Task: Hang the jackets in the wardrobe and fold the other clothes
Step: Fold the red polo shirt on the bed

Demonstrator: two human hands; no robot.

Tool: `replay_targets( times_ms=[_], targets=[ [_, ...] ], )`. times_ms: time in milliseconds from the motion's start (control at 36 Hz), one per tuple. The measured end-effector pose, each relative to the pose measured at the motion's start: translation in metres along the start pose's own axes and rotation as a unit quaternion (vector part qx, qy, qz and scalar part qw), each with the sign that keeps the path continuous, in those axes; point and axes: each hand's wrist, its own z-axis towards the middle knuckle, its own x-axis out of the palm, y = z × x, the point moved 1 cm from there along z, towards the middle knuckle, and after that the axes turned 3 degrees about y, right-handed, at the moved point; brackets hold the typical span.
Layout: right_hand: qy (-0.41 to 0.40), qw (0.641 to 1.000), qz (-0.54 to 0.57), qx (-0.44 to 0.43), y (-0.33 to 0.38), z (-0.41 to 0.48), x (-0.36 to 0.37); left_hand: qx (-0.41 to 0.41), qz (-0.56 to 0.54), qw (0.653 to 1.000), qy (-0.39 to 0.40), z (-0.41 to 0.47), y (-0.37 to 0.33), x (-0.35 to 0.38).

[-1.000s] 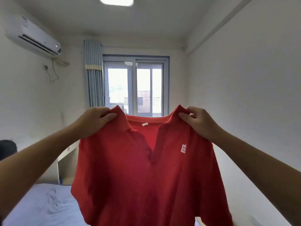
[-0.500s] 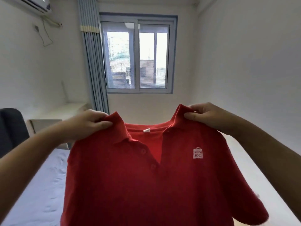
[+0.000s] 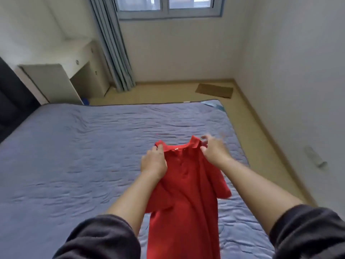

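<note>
The red polo shirt (image 3: 184, 193) hangs from both hands above the bed (image 3: 74, 146), at about 5 o'clock from the middle of the view. Its lower part runs out of the frame at 6 o'clock. The left hand (image 3: 154, 161) grips the cloth at the shoulder just beside the collar, with the fingers curled over it. The right hand (image 3: 212, 150) is blurred, but it seems to pinch the other collar tip, with some fingers spread.

I judge that the task is at an early point for this piece. The shirt has a collar but it is no jacket, so it belongs to the folding, and no fold is made in it yet. It must first lie flat on the bed. No folded clothes, no jacket and no wardrobe show in this view, so I cannot tell how much of the rest is done.

The shirt looks like a soft, limp knit. It falls in long loose folds, and one short sleeve sticks out toward 3 o'clock. The collar is firmer and keeps two pointed tips. The bed cover is grey-blue and quilted, with wavy stitched ridges and small wrinkles. At 12 o'clock a pleated curtain (image 3: 113, 43) hangs beside the window (image 3: 168, 8), and a flat brown mat (image 3: 214, 90) lies on the smooth tan floor.
</note>
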Motion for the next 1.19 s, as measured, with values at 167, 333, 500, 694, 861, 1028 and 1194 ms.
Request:
replay_targets(
  times_ms=[167, 333, 500, 694, 861, 1028, 1194],
  targets=[
    [0.179, 0.979, -0.062, 0.078, -0.125, -0.060, 0.189, 0.007, 0.081, 0.982, 0.169, -0.058, 0.049, 0.201],
    [0.274, 0.947, -0.082, 0.149, -0.221, -0.125, 0.314, -0.001, 0.089, 0.951, 0.298, -0.123, 0.092, 0.353],
    [0.262, 0.940, -0.095, 0.198, -0.294, -0.153, 0.370, -0.017, 0.054, 0.935, 0.351, -0.149, 0.091, 0.438],
    [-0.035, 0.910, 0.067, 0.409, -0.373, -0.153, 0.384, -0.278, -0.272, 0.875, 0.288, -0.156, 0.060, 0.510],
    [0.038, 0.812, 0.284, 0.509, -0.421, -0.149, 0.384, -0.351, -0.418, 0.804, 0.236, -0.155, 0.071, 0.532],
    [0.162, 0.670, 0.491, 0.532, -0.408, -0.149, 0.385, -0.339, -0.376, 0.847, 0.162, -0.159, 0.118, 0.521],
    [0.214, 0.690, 0.493, 0.486, -0.404, -0.152, 0.391, -0.324, -0.310, 0.879, 0.161, -0.166, 0.144, 0.511]
  ],
)
